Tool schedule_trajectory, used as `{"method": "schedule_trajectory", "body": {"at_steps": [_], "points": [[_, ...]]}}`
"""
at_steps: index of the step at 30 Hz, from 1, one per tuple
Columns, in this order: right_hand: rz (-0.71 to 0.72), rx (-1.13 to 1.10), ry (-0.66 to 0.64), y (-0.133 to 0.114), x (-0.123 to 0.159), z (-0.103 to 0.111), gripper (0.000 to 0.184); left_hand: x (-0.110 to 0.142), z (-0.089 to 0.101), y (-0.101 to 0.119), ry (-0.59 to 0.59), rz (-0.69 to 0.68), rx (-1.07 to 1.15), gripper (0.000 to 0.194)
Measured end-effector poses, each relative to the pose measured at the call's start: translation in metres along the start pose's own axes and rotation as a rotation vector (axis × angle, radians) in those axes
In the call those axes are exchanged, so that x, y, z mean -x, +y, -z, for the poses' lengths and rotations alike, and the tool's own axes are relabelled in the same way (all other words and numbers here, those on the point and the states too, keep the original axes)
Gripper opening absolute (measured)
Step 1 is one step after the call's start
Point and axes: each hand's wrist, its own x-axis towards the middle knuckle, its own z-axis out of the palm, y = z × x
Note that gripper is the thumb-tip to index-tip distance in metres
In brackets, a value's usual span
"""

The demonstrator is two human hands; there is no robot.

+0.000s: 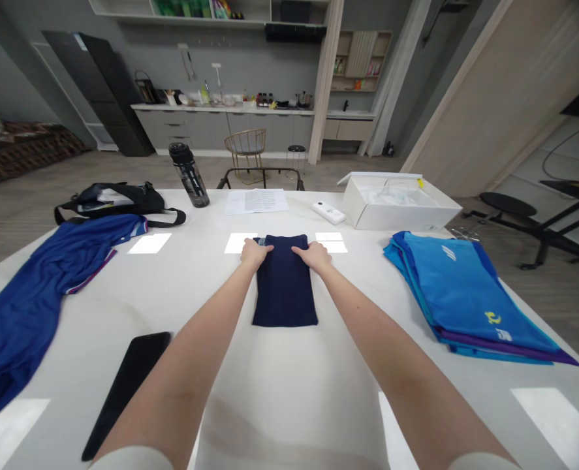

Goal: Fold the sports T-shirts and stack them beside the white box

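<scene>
A folded dark navy garment [285, 287] lies flat as a neat rectangle in the middle of the white table [348, 294]. My left hand [255, 253] grips its far left corner, thumb on top and fingers at the side. At the far right corner my right hand [314, 255] pinches the cloth in the same way. A small pale print shows near the left thumb. The fingers under the cloth are partly hidden.
Folded blue garments [450, 281] are stacked on the right. A blue polo shirt [39, 294] and black bag [117, 199] lie left, near a black phone-shaped slab [127, 391]. Farther back are a bottle [190, 176], papers [256, 200], a white device [328, 212] and an open white box [406, 212].
</scene>
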Motion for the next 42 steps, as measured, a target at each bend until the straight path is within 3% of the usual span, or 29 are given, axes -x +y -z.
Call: {"method": "schedule_trajectory", "body": {"at_steps": [3,6,9,13,16,19,24,31,35,38,42], "points": [[-0.055,-0.036,-0.015,-0.01,-0.015,-0.005,0.065,-0.016,-0.008,0.0,-0.036,0.022,0.09,0.056],[-0.029,-0.346,-0.094,-0.014,-0.021,-0.007,0.046,-0.02,-0.007,0.003,-0.089,0.007,0.201,0.045],[0.042,-0.745,-0.19,-0.013,-0.015,-0.004,0.026,-0.009,-0.001,0.008,-0.155,-0.053,0.316,0.036],[0.168,-1.115,-0.239,-0.005,0.011,0.015,0.034,0.026,0.017,0.022,-0.252,-0.182,0.591,0.044],[0.305,-1.248,-0.196,0.006,0.04,0.045,0.047,0.062,0.033,0.045,-0.31,-0.244,0.715,0.05],[0.425,-1.267,-0.139,0.022,0.077,0.089,0.05,0.104,0.045,0.079,-0.414,-0.306,0.734,0.054],[0.463,-1.208,-0.041,0.059,0.141,0.176,0.042,0.176,0.041,0.144,-0.554,-0.413,0.719,0.045],[0.538,-1.04,0.276,0.124,0.208,0.29,0.037,0.267,-0.01,0.223,-0.682,-0.514,0.785,0.044],[0.503,-0.921,0.396,0.157,0.222,0.343,0.033,0.298,-0.048,0.261,-0.777,-0.509,0.814,0.044],[0.463,-0.897,0.42,0.185,0.209,0.368,0.033,0.302,-0.089,0.283,-0.873,-0.439,0.895,0.043],[0.325,-0.944,0.38,0.236,0.15,0.375,0.031,0.283,-0.172,0.294,-0.996,-0.228,0.997,0.033]]}}
